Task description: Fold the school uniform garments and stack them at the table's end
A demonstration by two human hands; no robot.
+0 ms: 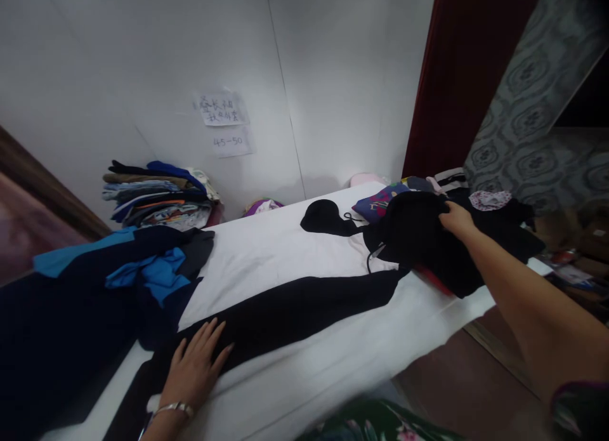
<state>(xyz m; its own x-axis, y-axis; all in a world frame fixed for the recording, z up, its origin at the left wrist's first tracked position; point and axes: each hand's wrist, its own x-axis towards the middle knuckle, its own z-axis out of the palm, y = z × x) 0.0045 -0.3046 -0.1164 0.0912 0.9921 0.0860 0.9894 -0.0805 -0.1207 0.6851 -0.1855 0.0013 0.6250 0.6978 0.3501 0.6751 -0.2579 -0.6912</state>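
A black garment (309, 304) lies across the white table, one long narrow part reaching from the lower left toward the right. On that part rests my left hand (195, 365), fingers spread and flat, a bracelet at its wrist. My right hand (457, 220) grips bunched black cloth (419, 231) at the right end of the table, its fingers closed on the fabric. Thin cords and a small pale tag hang by the bunched part. Whether it is one piece with the long part I cannot tell. A rounded black piece (323, 217) lies farther back.
A stack of folded clothes (159, 197) stands at the back left. Dark blue clothing with bright blue parts (162, 273) covers the left side. More clothes (490, 200) lie at the right end. Handwritten paper notes (223, 108) hang on the pale wall.
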